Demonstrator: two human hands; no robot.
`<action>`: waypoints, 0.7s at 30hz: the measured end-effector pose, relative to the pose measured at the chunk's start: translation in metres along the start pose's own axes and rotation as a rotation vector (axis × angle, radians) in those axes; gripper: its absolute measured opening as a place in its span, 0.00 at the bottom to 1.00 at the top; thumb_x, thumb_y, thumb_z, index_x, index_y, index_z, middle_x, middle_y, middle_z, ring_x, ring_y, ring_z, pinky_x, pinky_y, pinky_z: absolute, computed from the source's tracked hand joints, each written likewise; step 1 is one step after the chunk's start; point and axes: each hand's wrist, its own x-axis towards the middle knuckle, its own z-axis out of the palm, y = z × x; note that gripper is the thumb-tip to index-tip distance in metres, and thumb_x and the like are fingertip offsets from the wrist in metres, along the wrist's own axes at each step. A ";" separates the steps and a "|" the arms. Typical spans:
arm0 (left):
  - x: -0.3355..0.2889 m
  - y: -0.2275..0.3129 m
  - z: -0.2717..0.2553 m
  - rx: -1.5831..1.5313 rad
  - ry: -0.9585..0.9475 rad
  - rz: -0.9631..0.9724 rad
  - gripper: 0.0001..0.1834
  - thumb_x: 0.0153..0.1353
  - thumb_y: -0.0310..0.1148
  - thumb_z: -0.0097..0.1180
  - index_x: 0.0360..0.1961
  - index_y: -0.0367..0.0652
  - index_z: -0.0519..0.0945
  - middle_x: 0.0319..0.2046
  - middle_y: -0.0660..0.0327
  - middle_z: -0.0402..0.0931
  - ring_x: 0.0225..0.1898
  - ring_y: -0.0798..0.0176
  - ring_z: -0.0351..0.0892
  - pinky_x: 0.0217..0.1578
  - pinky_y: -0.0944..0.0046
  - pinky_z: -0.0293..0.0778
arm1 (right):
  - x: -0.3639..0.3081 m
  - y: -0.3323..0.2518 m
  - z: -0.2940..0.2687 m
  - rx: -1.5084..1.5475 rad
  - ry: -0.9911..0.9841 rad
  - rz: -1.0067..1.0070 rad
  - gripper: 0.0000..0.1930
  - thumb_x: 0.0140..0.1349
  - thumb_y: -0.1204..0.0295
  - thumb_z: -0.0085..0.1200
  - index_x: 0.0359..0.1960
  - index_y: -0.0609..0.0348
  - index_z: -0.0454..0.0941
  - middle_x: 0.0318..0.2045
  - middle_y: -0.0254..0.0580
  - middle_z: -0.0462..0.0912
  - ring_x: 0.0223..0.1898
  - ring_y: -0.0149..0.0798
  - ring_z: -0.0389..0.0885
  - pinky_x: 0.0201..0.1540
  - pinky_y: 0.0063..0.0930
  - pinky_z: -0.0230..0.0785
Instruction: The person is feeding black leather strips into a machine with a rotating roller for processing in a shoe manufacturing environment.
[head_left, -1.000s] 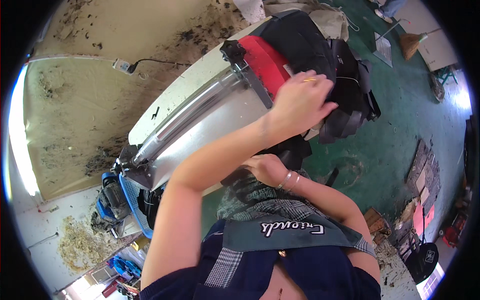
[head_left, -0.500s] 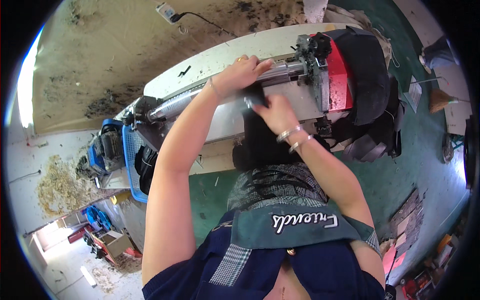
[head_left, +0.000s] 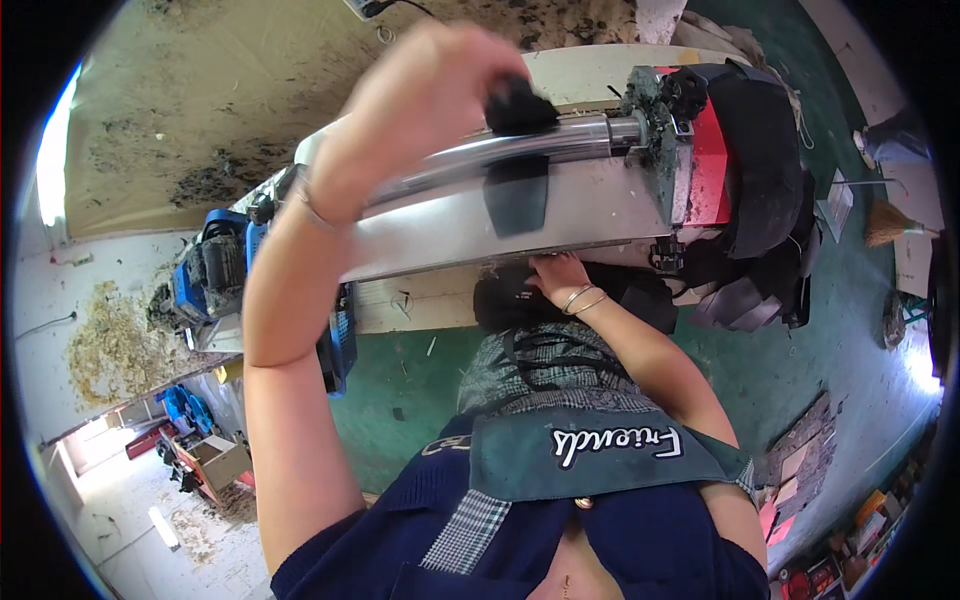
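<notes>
A black fabric piece (head_left: 518,195) lies flat on the metal plate (head_left: 420,232), passing beneath the shiny steel roller (head_left: 570,138); its far side bunches up beyond the roller. My left hand (head_left: 425,95), smeared by motion, reaches over the roller with its fingers closed at dark bunched fabric (head_left: 522,108). Close to my body, my right hand (head_left: 562,278) rests on a pile of black fabric (head_left: 505,298) on my lap, fingers curled against it. What exactly its fingertips pinch is partly hidden.
The roller machine has a red housing (head_left: 708,160) at its right end, with black fabric (head_left: 755,165) draped over it. At left stand a blue basket (head_left: 340,345) and a dusty motor (head_left: 220,270). A broom (head_left: 885,222) is on the far right.
My left hand has moved up and left beyond the roller. My right hand has left the fabric piece and dropped to the pile on my lap. The piece now lies under the roller.
</notes>
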 end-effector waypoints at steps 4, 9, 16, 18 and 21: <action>0.033 0.004 -0.045 0.113 0.297 -0.125 0.27 0.53 0.18 0.53 0.57 0.41 0.73 0.28 0.48 0.81 0.26 0.52 0.82 0.29 0.59 0.78 | -0.027 -0.016 -0.008 -0.088 0.220 -0.285 0.11 0.54 0.64 0.59 0.37 0.53 0.78 0.41 0.45 0.81 0.47 0.43 0.79 0.41 0.38 0.74; 0.029 -0.094 0.031 0.237 0.279 0.078 0.21 0.49 0.17 0.46 0.40 0.45 0.83 0.30 0.53 0.81 0.31 0.53 0.81 0.38 0.61 0.76 | -0.059 -0.060 -0.115 0.614 0.520 -0.027 0.04 0.58 0.75 0.57 0.33 0.60 0.76 0.24 0.49 0.80 0.28 0.47 0.83 0.27 0.36 0.72; 0.007 -0.106 0.126 -0.266 -0.450 -0.453 0.10 0.53 0.30 0.52 0.31 0.38 0.83 0.23 0.58 0.77 0.27 0.63 0.73 0.33 0.63 0.69 | 0.010 -0.041 -0.137 0.756 0.607 0.317 0.11 0.58 0.75 0.60 0.39 0.70 0.75 0.25 0.51 0.83 0.25 0.36 0.84 0.29 0.24 0.72; 0.006 -0.089 0.119 -0.392 -0.410 -0.605 0.17 0.57 0.41 0.57 0.31 0.35 0.80 0.22 0.62 0.75 0.27 0.66 0.71 0.32 0.64 0.68 | 0.007 -0.042 -0.141 0.825 0.591 0.317 0.14 0.56 0.74 0.61 0.40 0.69 0.75 0.28 0.53 0.83 0.30 0.43 0.84 0.34 0.30 0.74; 0.000 -0.074 0.086 -0.184 -0.449 -0.480 0.23 0.56 0.49 0.62 0.32 0.34 0.77 0.22 0.63 0.73 0.28 0.67 0.69 0.32 0.66 0.67 | -0.024 -0.040 -0.135 0.821 0.551 0.226 0.18 0.52 0.72 0.64 0.42 0.67 0.74 0.30 0.55 0.83 0.34 0.50 0.84 0.38 0.36 0.75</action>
